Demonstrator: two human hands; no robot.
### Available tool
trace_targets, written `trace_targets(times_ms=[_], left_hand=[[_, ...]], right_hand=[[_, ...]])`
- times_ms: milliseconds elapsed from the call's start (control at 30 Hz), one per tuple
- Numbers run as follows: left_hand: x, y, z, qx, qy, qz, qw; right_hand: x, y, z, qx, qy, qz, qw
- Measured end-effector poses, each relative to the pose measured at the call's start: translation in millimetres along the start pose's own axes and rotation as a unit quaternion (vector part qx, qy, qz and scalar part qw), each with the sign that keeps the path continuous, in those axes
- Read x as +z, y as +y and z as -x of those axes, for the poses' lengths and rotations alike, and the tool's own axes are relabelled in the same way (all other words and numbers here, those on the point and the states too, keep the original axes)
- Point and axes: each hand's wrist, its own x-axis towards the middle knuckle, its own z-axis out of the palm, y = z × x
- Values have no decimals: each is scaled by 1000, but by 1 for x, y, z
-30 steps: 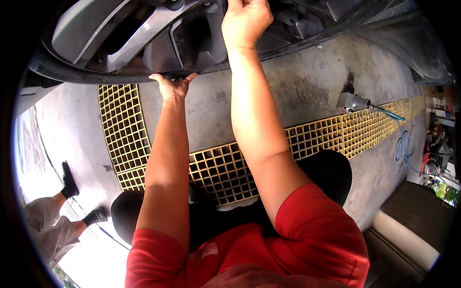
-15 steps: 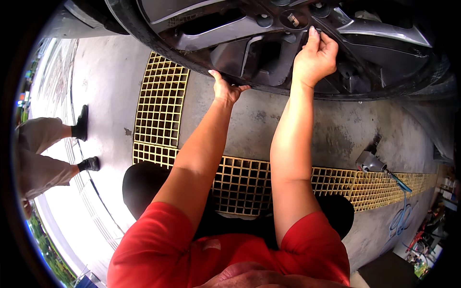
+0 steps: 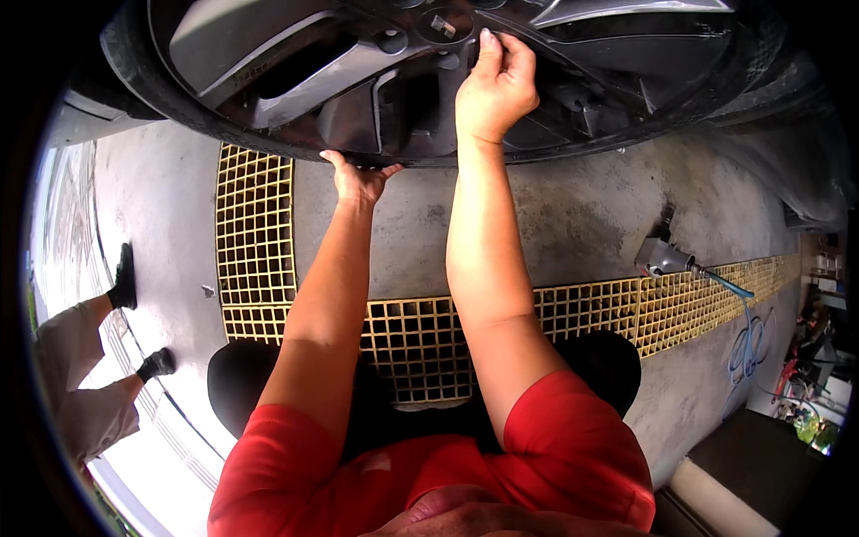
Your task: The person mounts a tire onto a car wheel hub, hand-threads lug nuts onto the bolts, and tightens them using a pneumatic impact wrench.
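A dark grey alloy wheel with its black tyre fills the top of the view. My left hand is under the tyre's lower edge, palm up, thumb and fingers spread against the rubber. Close below the round centre cap, my right hand is closed, with thumb and fingers pinched together at the bolt holes. Whatever sits in that pinch is hidden by the fingers. An open bolt hole shows left of the cap.
A grey air impact wrench lies on the floor at the right, joined to a blue hose. Yellow floor grating runs below the wheel. Another person's legs are at the left. A dark box stands lower right.
The whole view has shifted, so the wheel and both hands appear further left. Both hands keep about the same places on the wheel and tyre.
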Motion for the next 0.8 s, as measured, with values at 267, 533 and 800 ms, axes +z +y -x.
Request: trace_targets(times_ms=[267,533,800], left_hand=[[-2,-1,-3,3,-28,-31,999],[2,-2,-3,-3,-35,-67,997],[-3,-3,-9,2,-47,-81,996]], right_hand=[[-7,-1,4,30,-46,-4,998],[-9,-4,-2,61,-31,34,997],[-4,-2,0,12,24,17,1000]])
